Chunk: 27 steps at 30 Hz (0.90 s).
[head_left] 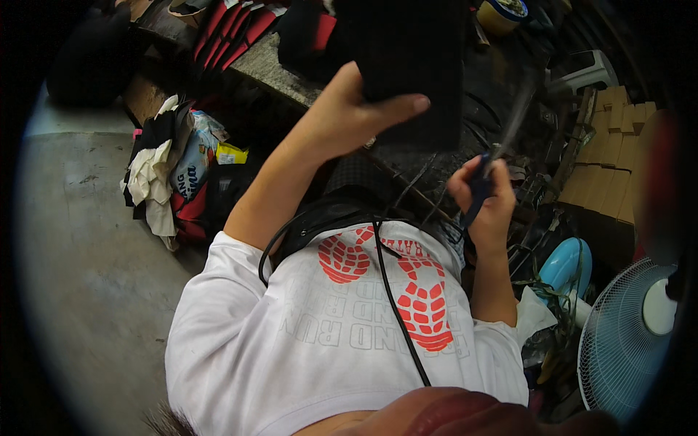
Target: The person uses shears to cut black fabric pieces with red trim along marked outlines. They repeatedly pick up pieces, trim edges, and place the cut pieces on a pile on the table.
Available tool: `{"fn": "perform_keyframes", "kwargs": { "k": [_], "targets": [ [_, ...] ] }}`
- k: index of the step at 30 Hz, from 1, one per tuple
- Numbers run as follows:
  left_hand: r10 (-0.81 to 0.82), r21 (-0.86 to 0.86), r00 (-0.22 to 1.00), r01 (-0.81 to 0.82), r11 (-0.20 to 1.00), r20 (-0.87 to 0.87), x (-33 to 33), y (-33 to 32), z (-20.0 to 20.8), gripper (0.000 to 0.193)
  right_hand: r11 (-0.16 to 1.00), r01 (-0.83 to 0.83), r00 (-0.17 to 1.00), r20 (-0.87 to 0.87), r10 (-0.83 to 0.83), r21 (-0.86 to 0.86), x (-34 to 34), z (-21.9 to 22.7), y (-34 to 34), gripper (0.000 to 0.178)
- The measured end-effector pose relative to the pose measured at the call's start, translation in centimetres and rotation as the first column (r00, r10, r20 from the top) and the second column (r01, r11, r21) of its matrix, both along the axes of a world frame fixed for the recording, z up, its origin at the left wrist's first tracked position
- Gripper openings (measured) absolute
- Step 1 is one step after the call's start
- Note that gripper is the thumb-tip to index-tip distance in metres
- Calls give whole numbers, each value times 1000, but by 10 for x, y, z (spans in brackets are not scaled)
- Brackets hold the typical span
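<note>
My left hand [363, 116] grips a flat black sheet [414, 51] by its near left side, with the thumb lying across its face and the other fingers hidden behind. To the right, my right hand [491, 200] is closed around the dark blue handles of scissors [480, 190]. Their long metal blades point up and away, smeared by motion. A gap separates the scissors from the sheet's right edge.
Beyond my left hand, red and black strips [229, 36] lie on a worn bench [273, 73]. Cloth scraps and bags [171, 167] are piled at left. On the right are stacked tan blocks [603, 167], a blue basin [567, 265] and a caged fan [629, 341].
</note>
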<state>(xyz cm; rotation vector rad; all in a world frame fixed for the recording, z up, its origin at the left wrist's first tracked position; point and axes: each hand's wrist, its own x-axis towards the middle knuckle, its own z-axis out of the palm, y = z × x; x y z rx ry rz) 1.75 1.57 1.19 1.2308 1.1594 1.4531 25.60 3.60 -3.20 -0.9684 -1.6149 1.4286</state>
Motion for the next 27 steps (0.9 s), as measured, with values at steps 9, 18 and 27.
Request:
{"fn": "perform_keyframes", "kwargs": {
  "k": [9, 18, 27],
  "targets": [
    [59, -7, 974, -59, 998, 220, -26, 10, -18, 41, 869, -384, 923, -141, 357, -311, 10, -5, -16, 54],
    [74, -11, 971, -73, 997, 228, -25, 7, -19, 39, 854, -409, 912, -128, 389, -321, 7, -3, -13, 58],
    [77, 0, 969, -80, 997, 235, -28, 5, -25, 36, 852, -383, 921, -79, 381, -357, 6, -3, -17, 66]
  ]
}}
